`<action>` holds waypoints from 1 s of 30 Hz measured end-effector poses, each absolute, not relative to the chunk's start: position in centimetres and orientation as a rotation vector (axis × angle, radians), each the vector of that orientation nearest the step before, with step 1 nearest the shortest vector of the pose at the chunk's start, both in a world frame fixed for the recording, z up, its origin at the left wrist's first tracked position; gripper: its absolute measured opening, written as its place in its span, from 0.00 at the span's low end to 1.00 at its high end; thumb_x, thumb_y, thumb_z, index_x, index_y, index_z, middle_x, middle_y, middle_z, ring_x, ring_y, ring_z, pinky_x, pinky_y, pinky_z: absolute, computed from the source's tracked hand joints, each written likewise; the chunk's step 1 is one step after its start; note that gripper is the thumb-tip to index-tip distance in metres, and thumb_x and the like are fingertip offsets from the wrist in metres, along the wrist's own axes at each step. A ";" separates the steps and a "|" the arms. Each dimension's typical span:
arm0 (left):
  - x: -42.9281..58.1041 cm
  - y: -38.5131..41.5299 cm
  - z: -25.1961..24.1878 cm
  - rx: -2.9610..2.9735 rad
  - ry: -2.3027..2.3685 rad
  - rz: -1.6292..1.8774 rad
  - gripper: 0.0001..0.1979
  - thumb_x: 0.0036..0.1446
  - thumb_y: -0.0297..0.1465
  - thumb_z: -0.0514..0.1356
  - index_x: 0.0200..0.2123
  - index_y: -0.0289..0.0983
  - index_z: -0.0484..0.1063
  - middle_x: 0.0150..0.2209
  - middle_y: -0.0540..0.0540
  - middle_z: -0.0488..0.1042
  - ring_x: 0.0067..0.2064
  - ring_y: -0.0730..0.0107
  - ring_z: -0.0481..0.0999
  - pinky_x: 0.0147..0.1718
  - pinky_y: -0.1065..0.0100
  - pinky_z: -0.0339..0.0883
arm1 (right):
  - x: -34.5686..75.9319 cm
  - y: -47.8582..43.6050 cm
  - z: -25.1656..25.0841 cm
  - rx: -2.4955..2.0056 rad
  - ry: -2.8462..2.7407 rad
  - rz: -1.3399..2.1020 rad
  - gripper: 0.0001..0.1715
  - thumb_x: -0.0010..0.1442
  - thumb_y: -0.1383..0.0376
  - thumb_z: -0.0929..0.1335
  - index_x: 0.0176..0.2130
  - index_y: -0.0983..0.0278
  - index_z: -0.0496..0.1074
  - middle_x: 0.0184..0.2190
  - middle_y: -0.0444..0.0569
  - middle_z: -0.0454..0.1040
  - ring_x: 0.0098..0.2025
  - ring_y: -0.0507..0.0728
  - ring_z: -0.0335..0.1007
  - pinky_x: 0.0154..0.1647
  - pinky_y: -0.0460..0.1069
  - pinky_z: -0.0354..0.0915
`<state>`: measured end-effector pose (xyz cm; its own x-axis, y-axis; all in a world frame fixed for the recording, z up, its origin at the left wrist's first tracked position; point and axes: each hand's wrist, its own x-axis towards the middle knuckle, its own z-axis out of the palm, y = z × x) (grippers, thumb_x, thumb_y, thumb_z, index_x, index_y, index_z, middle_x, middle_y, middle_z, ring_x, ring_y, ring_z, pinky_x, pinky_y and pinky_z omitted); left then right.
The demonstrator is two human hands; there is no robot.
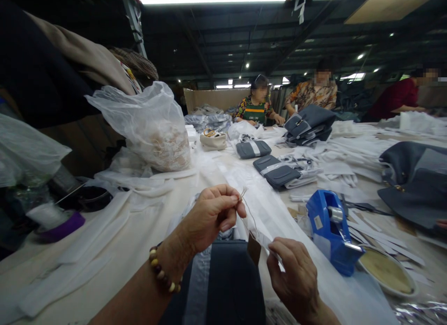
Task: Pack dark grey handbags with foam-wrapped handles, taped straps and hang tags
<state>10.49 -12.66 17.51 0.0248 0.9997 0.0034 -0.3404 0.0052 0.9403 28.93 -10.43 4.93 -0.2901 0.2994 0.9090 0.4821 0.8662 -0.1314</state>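
Observation:
My left hand, a beaded bracelet at its wrist, pinches a thin string between thumb and fingers. From the string hangs a brown tag over the edge of a dark bag. A grey strip runs across that bag, which lies on the table below my hands. To the right of the tag, my right hand has its fingers closed on a whitish, translucent piece beside the tag; its exact kind is unclear.
A blue tape dispenser and a round dish stand at the right. More dark bags lie ahead. A stuffed plastic bag stands at the left. Co-workers sit across the table.

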 end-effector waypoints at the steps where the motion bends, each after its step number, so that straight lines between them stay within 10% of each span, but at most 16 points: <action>1: 10.6 -12.7 17.5 0.963 0.927 1.335 0.05 0.46 0.26 0.60 0.25 0.33 0.64 0.21 0.48 0.73 0.12 0.86 0.56 0.12 0.79 0.42 | 28.8 -10.4 4.8 -0.588 -1.898 -0.188 0.12 0.55 0.79 0.64 0.38 0.65 0.66 0.29 0.50 0.71 0.32 0.56 0.67 0.32 0.50 0.65; 8: 10.9 -12.9 18.0 0.967 0.855 1.294 0.05 0.46 0.25 0.59 0.25 0.33 0.63 0.25 0.43 0.77 0.11 0.86 0.57 0.12 0.78 0.42 | 29.2 -10.9 3.4 -0.611 -2.003 0.121 0.10 0.56 0.75 0.64 0.38 0.63 0.67 0.32 0.50 0.72 0.35 0.57 0.70 0.35 0.50 0.67; 14: 11.8 -13.5 18.6 0.982 0.844 1.136 0.04 0.48 0.26 0.58 0.26 0.35 0.62 0.22 0.45 0.76 0.11 0.84 0.58 0.11 0.79 0.45 | 29.1 -10.0 7.1 -0.549 -1.760 1.192 0.25 0.60 0.60 0.66 0.57 0.58 0.61 0.54 0.55 0.68 0.56 0.63 0.64 0.50 0.57 0.66; 18: 11.6 -13.9 18.0 0.934 0.871 1.151 0.04 0.46 0.28 0.58 0.26 0.36 0.64 0.11 0.56 0.63 0.10 0.81 0.56 0.11 0.78 0.44 | 26.3 -9.5 9.8 -0.487 -1.515 1.757 0.17 0.62 0.52 0.64 0.37 0.63 0.71 0.30 0.49 0.74 0.34 0.56 0.70 0.37 0.50 0.66; 20: 10.9 -14.0 16.9 0.882 0.916 1.227 0.05 0.46 0.30 0.58 0.26 0.36 0.64 0.12 0.55 0.65 0.10 0.82 0.56 0.11 0.78 0.42 | 25.1 -9.3 10.1 -0.621 -1.454 1.893 0.21 0.60 0.50 0.66 0.29 0.64 0.70 0.17 0.41 0.63 0.21 0.49 0.58 0.24 0.44 0.57; 23: 9.4 -14.0 14.3 0.760 0.994 1.370 0.06 0.46 0.30 0.59 0.26 0.35 0.63 0.22 0.48 0.74 0.12 0.85 0.57 0.13 0.77 0.42 | 24.1 -8.6 9.9 -0.784 -1.472 1.986 0.23 0.51 0.48 0.71 0.27 0.65 0.69 0.15 0.35 0.52 0.18 0.45 0.41 0.18 0.43 0.41; 30: 5.7 -11.1 9.0 0.864 1.575 1.359 0.07 0.46 0.26 0.54 0.30 0.34 0.70 0.26 0.47 0.72 0.29 0.70 0.70 0.31 0.70 0.62 | 23.0 -2.0 10.8 -1.038 -1.815 1.740 0.26 0.50 0.44 0.66 0.27 0.65 0.69 0.14 0.36 0.52 0.18 0.47 0.42 0.19 0.45 0.40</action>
<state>5.73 -11.09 8.96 -0.3900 0.9057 -0.1661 -0.0315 0.1671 0.9854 22.99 -2.04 10.75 -0.6339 0.7486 -0.1942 0.2257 -0.0611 -0.9723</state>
